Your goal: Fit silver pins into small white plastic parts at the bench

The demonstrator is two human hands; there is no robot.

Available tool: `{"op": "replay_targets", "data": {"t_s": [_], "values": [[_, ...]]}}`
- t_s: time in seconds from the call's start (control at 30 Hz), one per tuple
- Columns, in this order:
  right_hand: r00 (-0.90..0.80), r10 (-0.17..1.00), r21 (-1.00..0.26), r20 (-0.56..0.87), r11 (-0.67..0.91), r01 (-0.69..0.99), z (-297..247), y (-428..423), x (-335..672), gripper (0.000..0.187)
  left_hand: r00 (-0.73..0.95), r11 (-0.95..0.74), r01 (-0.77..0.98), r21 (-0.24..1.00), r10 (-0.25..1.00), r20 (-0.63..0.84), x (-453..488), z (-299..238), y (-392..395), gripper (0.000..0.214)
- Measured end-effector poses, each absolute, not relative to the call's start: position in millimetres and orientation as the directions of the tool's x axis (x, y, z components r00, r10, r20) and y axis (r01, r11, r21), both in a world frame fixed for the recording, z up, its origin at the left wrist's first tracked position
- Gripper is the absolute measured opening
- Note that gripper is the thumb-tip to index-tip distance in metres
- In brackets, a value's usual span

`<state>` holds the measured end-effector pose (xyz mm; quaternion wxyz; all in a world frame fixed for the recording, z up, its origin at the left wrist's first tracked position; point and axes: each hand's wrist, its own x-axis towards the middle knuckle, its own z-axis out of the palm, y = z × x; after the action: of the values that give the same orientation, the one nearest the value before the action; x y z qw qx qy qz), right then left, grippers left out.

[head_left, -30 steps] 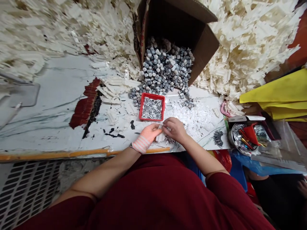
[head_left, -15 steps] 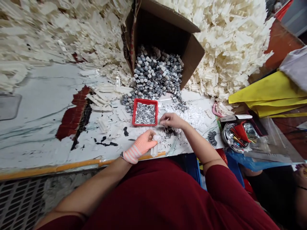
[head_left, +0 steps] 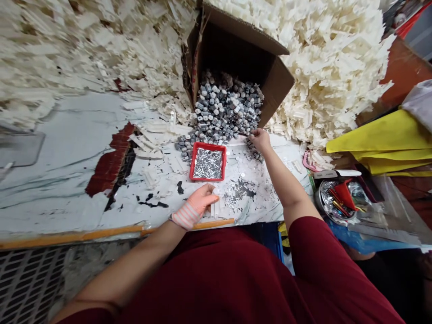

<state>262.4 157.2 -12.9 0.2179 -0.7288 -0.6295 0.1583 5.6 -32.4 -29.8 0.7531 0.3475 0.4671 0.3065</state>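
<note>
My left hand (head_left: 197, 203), in an orange-and-white striped glove, pinches a small white plastic part (head_left: 216, 206) just above the table's front edge. Loose metal pins (head_left: 232, 200) lie beside it to the right. Beyond that hand, a red square tray (head_left: 192, 167) is filled with similar silver pins. My bare right hand (head_left: 260, 140) reaches to the right end of a heap of small grey motor-like cylinders with white ends (head_left: 224, 112). Its fingers are bent together there; what they grip, if anything, is hidden.
An open cardboard box (head_left: 278, 87) lies on its side behind the cylinders. Big piles of cream plastic pieces (head_left: 320, 76) rise around it. A metal bowl of small items (head_left: 332, 204) and yellow cloth (head_left: 378, 135) stand at right. The white tabletop (head_left: 70, 166) has a torn red patch.
My right hand has moved from beside the red tray, away and to the right, to the grey cylinders. My left hand stays almost in place with the white part. The view has shifted slightly.
</note>
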Motion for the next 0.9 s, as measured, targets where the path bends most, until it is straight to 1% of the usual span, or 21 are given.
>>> {"op": "replay_targets", "data": {"t_s": [0.03, 0.07, 0.1, 0.13, 0.17, 0.23, 0.3, 0.33, 0.4, 0.5, 0.57, 0.63, 0.67, 0.7, 0.73, 0.77, 0.8, 0.83, 0.87, 0.9], "values": [[0.219, 0.976, -0.668, 0.017, -0.152, 0.728, -13, 147, 255, 0.017, 0.365, 0.584, -0.192, 0.789, 0.789, -0.495, 8, -31, -32, 0.030], [0.242, 0.970, -0.787, -0.009, -0.156, 0.597, -13, 132, 245, 0.015, 0.350, 0.589, -0.241, 0.771, 0.794, -0.497, 10, -31, -31, 0.031], [0.216, 0.976, -0.870, -0.014, -0.118, 0.478, -14, 114, 233, 0.014, 0.329, 0.587, -0.283, 0.758, 0.802, -0.498, 11, -31, -31, 0.033], [0.153, 0.988, -0.920, 0.020, -0.041, 0.390, -15, 92, 220, 0.011, 0.306, 0.578, -0.321, 0.750, 0.813, -0.495, 13, -30, -30, 0.035], [0.080, 0.993, -0.933, 0.089, 0.055, 0.356, -16, 69, 207, 0.007, 0.283, 0.565, -0.355, 0.745, 0.824, -0.491, 14, -29, -29, 0.036], [-0.075, 0.969, -0.896, 0.236, 0.247, 0.369, -18, 24, 182, 0.004, 0.233, 0.536, -0.407, 0.740, 0.844, -0.483, 16, -25, -29, 0.039], [-0.132, 0.943, -0.847, 0.306, 0.333, 0.414, -21, -11, 165, 0.008, 0.178, 0.508, -0.435, 0.744, 0.858, -0.481, 17, -20, -29, 0.041], [-0.137, 0.939, -0.828, 0.315, 0.342, 0.445, -22, -23, 158, 0.011, 0.151, 0.495, -0.436, 0.752, 0.864, -0.481, 17, -17, -29, 0.041], [-0.129, 0.949, -0.802, 0.286, 0.311, 0.510, -25, -39, 150, 0.014, 0.095, 0.470, -0.414, 0.780, 0.874, -0.476, 16, -13, -31, 0.041], [-0.085, 0.979, -0.797, 0.183, 0.199, 0.570, -28, -48, 148, 0.015, 0.074, 0.460, -0.305, 0.834, 0.884, -0.461, 14, -11, -35, 0.039], [-0.071, 0.995, -0.821, 0.076, 0.103, 0.561, -28, -45, 160, 0.020, 0.148, 0.477, -0.240, 0.845, 0.879, -0.454, 11, -12, -36, 0.036], [-0.114, 0.993, -0.816, -0.034, 0.039, 0.576, -23, -35, 192, 0.027, 0.285, 0.510, -0.230, 0.829, 0.850, -0.444, 9, -14, -36, 0.034], [-0.127, 0.989, -0.788, -0.078, 0.017, 0.615, -19, -28, 216, 0.027, 0.344, 0.529, -0.226, 0.818, 0.829, -0.441, 9, -14, -35, 0.033], [-0.118, 0.988, -0.729, -0.102, 0.007, 0.684, -13, -20, 245, 0.024, 0.385, 0.547, -0.213, 0.809, 0.808, -0.445, 8, -15, -34, 0.032], [-0.029, 0.993, -0.634, -0.111, -0.049, 0.772, -8, -13, 277, 0.022, 0.407, 0.563, -0.192, 0.804, 0.791, -0.456, 8, -16, -34, 0.031], [0.158, 0.984, -0.508, -0.080, -0.177, 0.843, -3, -7, 309, 0.022, 0.412, 0.575, -0.171, 0.800, 0.779, -0.472, 8, -16, -34, 0.031], [0.350, 0.936, -0.366, -0.034, -0.337, 0.867, 0, -2, 340, 0.025, 0.409, 0.587, -0.152, 0.795, 0.770, -0.490, 8, -17, -35, 0.030], [0.488, 0.873, -0.241, 0.002, -0.473, 0.848, 2, 2, 367, 0.030, 0.406, 0.598, -0.143, 0.788, 0.762, -0.505, 8, -18, -36, 0.030], [0.577, 0.817, -0.143, 0.001, -0.571, 0.808, 2, 5, 390, 0.035, 0.408, 0.609, -0.142, 0.781, 0.755, -0.514, 9, -19, -37, 0.029], [0.629, 0.778, -0.084, 0.002, -0.626, 0.775, 0, 6, 408, 0.038, 0.413, 0.617, -0.146, 0.773, 0.748, -0.519, 10, -19, -38, 0.029]]}}
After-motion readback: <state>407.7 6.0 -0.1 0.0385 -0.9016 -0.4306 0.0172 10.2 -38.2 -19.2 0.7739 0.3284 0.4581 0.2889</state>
